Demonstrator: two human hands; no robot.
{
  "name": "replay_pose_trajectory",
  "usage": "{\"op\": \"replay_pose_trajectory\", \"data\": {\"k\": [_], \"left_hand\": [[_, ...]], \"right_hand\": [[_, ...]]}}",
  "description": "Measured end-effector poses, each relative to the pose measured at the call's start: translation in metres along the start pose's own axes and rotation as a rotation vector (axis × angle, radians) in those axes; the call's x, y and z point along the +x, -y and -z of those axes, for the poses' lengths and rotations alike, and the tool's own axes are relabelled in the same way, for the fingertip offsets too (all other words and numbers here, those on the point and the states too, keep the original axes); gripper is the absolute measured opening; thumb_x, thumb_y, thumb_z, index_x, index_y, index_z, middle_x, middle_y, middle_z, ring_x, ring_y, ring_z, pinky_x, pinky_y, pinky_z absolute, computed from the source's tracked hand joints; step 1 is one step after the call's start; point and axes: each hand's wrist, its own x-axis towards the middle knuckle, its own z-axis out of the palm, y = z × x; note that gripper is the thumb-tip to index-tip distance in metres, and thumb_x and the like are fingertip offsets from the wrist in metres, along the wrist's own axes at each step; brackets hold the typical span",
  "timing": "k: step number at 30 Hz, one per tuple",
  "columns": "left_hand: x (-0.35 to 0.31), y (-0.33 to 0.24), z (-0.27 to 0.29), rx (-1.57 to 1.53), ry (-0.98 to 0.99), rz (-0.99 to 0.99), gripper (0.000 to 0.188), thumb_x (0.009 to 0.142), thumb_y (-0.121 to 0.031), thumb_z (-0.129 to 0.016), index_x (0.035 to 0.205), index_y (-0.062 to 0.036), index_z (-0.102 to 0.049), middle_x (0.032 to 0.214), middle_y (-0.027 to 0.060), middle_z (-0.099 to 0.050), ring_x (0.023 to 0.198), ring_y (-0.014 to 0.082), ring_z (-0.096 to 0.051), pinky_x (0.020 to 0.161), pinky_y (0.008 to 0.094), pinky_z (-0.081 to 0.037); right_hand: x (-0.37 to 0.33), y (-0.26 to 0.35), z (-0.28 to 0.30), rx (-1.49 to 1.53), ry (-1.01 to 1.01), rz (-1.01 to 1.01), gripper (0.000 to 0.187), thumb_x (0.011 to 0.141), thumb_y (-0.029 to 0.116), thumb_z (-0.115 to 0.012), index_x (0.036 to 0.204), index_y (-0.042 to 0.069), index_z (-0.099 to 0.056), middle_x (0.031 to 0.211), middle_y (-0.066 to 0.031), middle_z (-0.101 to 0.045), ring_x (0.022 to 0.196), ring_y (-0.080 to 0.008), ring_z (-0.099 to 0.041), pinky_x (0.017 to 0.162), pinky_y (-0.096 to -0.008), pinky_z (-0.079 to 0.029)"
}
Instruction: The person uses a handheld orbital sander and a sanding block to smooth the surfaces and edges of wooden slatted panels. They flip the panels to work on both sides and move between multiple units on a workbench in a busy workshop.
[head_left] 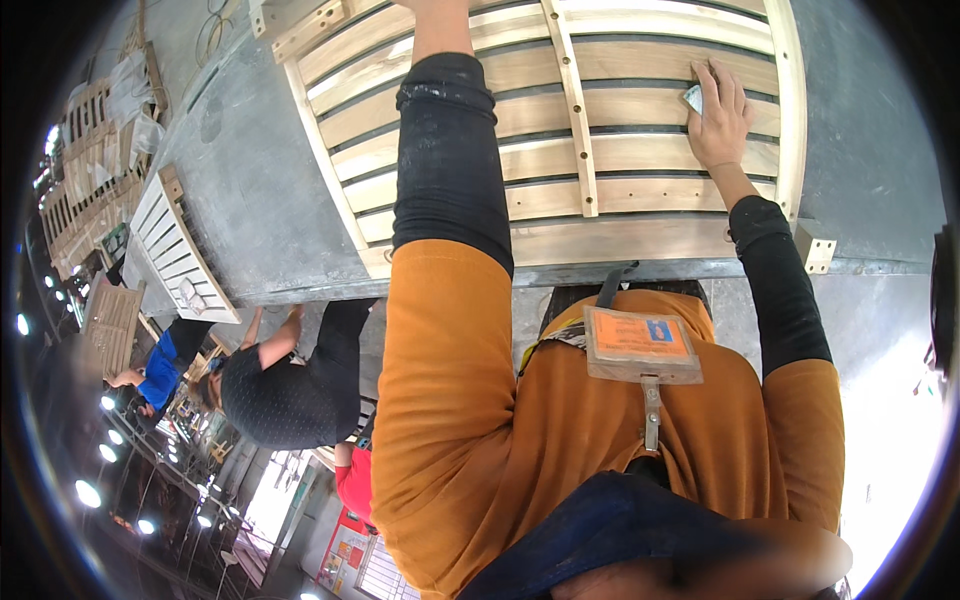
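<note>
A slatted wooden panel (640, 107) of pale boards lies on a grey table, with a narrow batten (570, 85) across its middle. On the slats near the panel's right side is my right hand (722, 122). Its fingers reach forward, and a small whitish-blue folded piece (693, 98) sticks out from under the thumb side; its kind I cannot make out. My left hand (440, 25) extends over the panel to the upper edge of the view. Only the wrist end shows there, and its fingers are out of the picture.
The grey tabletop (250, 210) carries a smaller slatted panel (178, 245) at the left. A wooden block (815, 248) sits at the table's near right edge. Left of me, a person in black (285, 385) and another in blue (165, 370) bend nearby. Stacked slatted pieces (90, 190) stand farther left.
</note>
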Motion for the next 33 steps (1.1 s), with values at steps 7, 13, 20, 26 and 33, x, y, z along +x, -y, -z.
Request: {"op": "replay_pose_trajectory", "data": {"k": [7, 13, 20, 26, 33], "left_hand": [[-0.06, 0.023, -0.002, 0.071, 0.064, -0.163, 0.074, 0.086, -0.032, -0.062, 0.152, -0.0299, -0.028, 0.149, 0.0254, -0.032, 0.11, 0.0446, -0.058, 0.091, 0.0502, -0.049], [-0.184, 0.132, 0.034, 0.078, 0.009, 0.059, 0.083, 0.08, -0.029, -0.074, 0.149, -0.0353, -0.029, 0.137, 0.0323, -0.035, 0.1, 0.0488, -0.062, 0.084, 0.0504, -0.053], [-0.23, 0.22, 0.08, 0.203, -0.093, 0.519, 0.084, 0.082, -0.032, -0.072, 0.151, -0.0354, -0.025, 0.135, 0.037, -0.034, 0.096, 0.0488, -0.062, 0.084, 0.0513, -0.051], [-0.329, 0.164, 0.052, 0.171, 0.053, 0.196, 0.072, 0.089, -0.037, -0.066, 0.151, -0.0353, -0.028, 0.14, 0.0338, -0.029, 0.118, 0.0465, -0.051, 0.089, 0.0508, -0.053], [-0.441, 0.136, 0.05, 0.002, 0.135, 0.17, 0.072, 0.081, -0.029, -0.074, 0.144, -0.0392, -0.039, 0.138, 0.0262, -0.034, 0.113, 0.0443, -0.056, 0.084, 0.0482, -0.054]], "right_hand": [[0.001, 0.001, -0.001, -0.014, 0.019, -0.003, 0.065, 0.076, 0.009, -0.059, 0.138, 0.024, -0.047, 0.142, -0.0016, -0.044, 0.133, -0.0244, -0.04, 0.104, -0.0431, -0.027], [0.0, -0.002, -0.002, -0.006, 0.028, 0.017, 0.063, 0.079, 0.013, -0.06, 0.139, 0.025, -0.046, 0.143, -0.0017, -0.043, 0.133, -0.0243, -0.038, 0.103, -0.0455, -0.029], [-0.003, -0.008, -0.01, -0.016, -0.008, 0.051, 0.06, 0.083, 0.018, -0.06, 0.14, 0.025, -0.044, 0.143, -0.0025, -0.043, 0.134, -0.0246, -0.037, 0.102, -0.0463, -0.029], [-0.005, -0.009, -0.014, -0.031, -0.047, 0.125, 0.055, 0.084, 0.019, -0.059, 0.138, 0.023, -0.047, 0.141, -0.0035, -0.045, 0.133, -0.0251, -0.038, 0.099, -0.0471, -0.03], [-0.087, 0.012, 0.045, 0.287, 0.068, 0.581, 0.056, 0.076, 0.013, -0.065, 0.13, 0.018, -0.054, 0.134, -0.0059, -0.051, 0.124, -0.0272, -0.049, 0.093, -0.0432, -0.033]]}}
